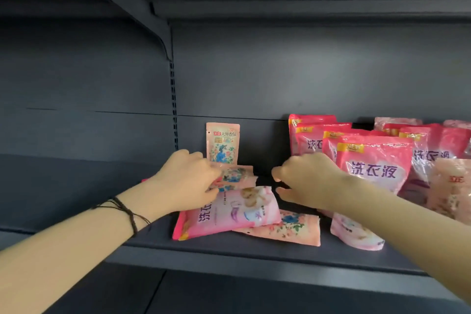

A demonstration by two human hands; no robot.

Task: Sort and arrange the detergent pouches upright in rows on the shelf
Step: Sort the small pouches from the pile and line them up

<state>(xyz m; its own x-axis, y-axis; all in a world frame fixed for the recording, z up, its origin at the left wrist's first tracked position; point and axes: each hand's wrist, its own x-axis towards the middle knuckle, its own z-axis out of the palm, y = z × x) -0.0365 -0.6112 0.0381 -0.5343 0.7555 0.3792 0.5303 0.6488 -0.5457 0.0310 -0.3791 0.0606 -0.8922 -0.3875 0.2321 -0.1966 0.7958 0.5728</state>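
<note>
One upright floral pouch (pixel 223 143) leans at the back of the shelf (pixel 229 252). The left hand (pixel 188 178) grips a crumpled floral pouch (pixel 235 174) lying on a flat pink pouch (pixel 229 214). The right hand (pixel 303 181) hovers loosely curled, empty. A careless lift could knock over the upright one, and the right forearm could topple the standing pink row (pixel 374 160).

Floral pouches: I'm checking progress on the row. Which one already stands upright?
The upright floral pouch against the back panel, beyond the left hand. The held floral pouch and the front floral pouch lie flat.
</note>
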